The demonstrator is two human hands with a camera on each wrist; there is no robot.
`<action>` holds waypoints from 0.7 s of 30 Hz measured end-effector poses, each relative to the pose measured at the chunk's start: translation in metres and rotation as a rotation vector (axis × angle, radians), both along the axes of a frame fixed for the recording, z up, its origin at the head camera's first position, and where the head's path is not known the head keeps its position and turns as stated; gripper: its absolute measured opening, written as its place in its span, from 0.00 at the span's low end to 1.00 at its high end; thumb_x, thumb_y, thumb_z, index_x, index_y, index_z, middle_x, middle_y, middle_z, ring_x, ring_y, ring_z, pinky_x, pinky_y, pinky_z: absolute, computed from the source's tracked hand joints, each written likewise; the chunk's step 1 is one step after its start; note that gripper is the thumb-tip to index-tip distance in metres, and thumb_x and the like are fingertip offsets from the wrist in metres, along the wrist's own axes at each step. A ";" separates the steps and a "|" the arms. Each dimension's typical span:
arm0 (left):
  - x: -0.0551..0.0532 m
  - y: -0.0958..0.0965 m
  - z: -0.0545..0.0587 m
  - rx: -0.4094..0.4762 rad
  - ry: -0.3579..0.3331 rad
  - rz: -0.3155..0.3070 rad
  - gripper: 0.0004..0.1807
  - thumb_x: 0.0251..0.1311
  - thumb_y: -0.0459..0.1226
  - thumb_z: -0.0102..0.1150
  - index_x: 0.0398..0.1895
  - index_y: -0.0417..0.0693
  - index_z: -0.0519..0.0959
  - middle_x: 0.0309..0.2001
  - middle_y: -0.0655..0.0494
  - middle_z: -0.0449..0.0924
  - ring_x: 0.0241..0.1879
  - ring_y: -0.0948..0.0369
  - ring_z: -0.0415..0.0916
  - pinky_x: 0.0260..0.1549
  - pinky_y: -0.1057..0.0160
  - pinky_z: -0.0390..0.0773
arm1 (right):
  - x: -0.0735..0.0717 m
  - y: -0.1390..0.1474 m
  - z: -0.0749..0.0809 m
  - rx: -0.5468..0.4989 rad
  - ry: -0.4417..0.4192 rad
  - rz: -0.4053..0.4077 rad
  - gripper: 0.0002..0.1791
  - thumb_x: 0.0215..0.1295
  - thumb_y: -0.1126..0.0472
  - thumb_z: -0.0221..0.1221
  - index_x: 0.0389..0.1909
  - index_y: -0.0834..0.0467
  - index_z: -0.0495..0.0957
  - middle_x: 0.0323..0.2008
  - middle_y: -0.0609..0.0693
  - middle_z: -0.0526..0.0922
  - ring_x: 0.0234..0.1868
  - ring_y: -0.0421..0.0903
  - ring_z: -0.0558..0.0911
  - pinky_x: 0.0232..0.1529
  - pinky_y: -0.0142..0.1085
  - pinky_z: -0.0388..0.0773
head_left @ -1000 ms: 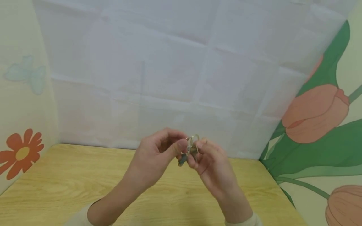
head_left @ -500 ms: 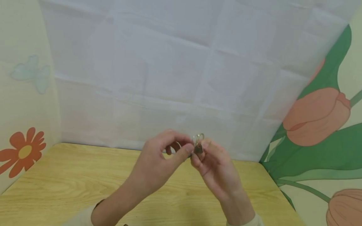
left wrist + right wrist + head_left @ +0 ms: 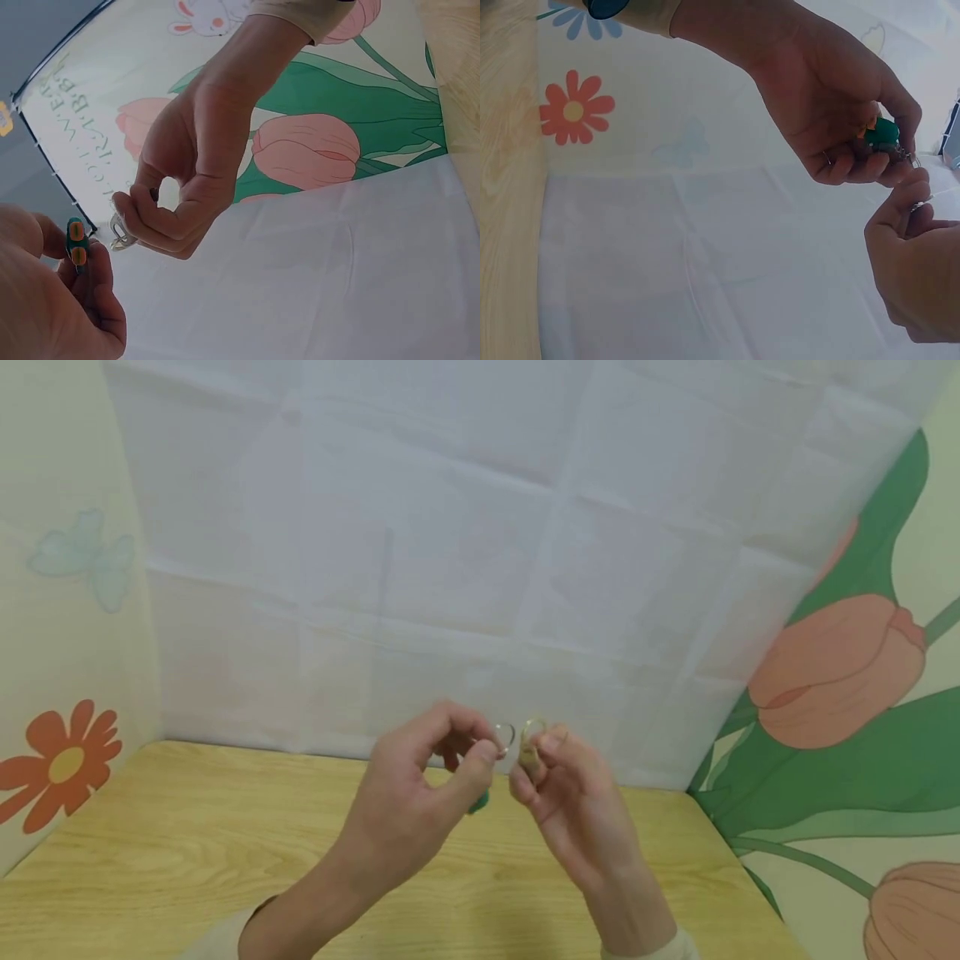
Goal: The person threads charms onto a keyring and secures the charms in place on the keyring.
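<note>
My left hand (image 3: 408, 781) pinches a thin metal ring (image 3: 507, 740) between thumb and fingertips. A small green charm (image 3: 478, 802) shows below that thumb; the left wrist view shows orange patches on the charm (image 3: 78, 241). Facing it, my right hand (image 3: 577, 802) pinches a brass-coloured metal piece (image 3: 529, 762) with a loop (image 3: 535, 724) at its top. This piece looks like a clasp or a key; the fingers hide part of it. A narrow gap separates the two rings in the head view. Both hands are raised above the table.
A wood-grain table (image 3: 247, 835) lies below the hands. White creased sheeting (image 3: 420, 568) hangs behind it. Side panels carry a red flower (image 3: 67, 764) at left and pink tulips (image 3: 840, 672) at right.
The metal pieces, close together between both hands earlier, are now apart. The left hand has shifted slightly left with its ring, and the green charm has come into sight below it.
</note>
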State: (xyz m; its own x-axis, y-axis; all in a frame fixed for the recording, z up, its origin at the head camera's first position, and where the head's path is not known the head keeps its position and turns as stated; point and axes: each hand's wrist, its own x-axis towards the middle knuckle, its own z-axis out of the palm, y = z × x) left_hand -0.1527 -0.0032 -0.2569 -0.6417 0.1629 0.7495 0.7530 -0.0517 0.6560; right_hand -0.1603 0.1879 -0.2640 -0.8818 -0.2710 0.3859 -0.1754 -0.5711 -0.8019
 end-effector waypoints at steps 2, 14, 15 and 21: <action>0.000 0.000 0.000 -0.016 -0.036 -0.006 0.04 0.68 0.34 0.60 0.39 0.54 0.81 0.34 0.63 0.82 0.31 0.60 0.77 0.34 0.60 0.76 | 0.001 0.000 0.000 0.013 0.019 0.014 0.17 0.78 0.68 0.42 0.33 0.61 0.78 0.30 0.50 0.68 0.30 0.43 0.71 0.33 0.30 0.73; -0.006 -0.002 -0.004 -0.044 -0.171 -0.058 0.02 0.68 0.34 0.59 0.38 0.51 0.81 0.34 0.60 0.83 0.31 0.57 0.77 0.30 0.61 0.75 | 0.008 -0.002 0.001 0.083 0.134 0.004 0.18 0.78 0.70 0.39 0.28 0.59 0.73 0.29 0.49 0.73 0.29 0.45 0.74 0.34 0.31 0.69; -0.006 -0.002 -0.004 -0.045 -0.178 -0.068 0.02 0.68 0.34 0.59 0.38 0.51 0.80 0.34 0.60 0.83 0.31 0.56 0.77 0.30 0.61 0.75 | 0.008 -0.002 0.001 0.081 0.138 0.003 0.18 0.78 0.70 0.40 0.28 0.59 0.73 0.29 0.49 0.74 0.29 0.45 0.74 0.34 0.31 0.69; -0.006 0.000 -0.003 -0.048 -0.218 -0.103 0.04 0.66 0.32 0.57 0.34 0.50 0.78 0.29 0.57 0.82 0.28 0.56 0.77 0.25 0.60 0.74 | 0.010 -0.003 0.001 0.072 0.151 0.033 0.18 0.77 0.71 0.40 0.30 0.58 0.74 0.29 0.48 0.74 0.27 0.45 0.74 0.32 0.30 0.71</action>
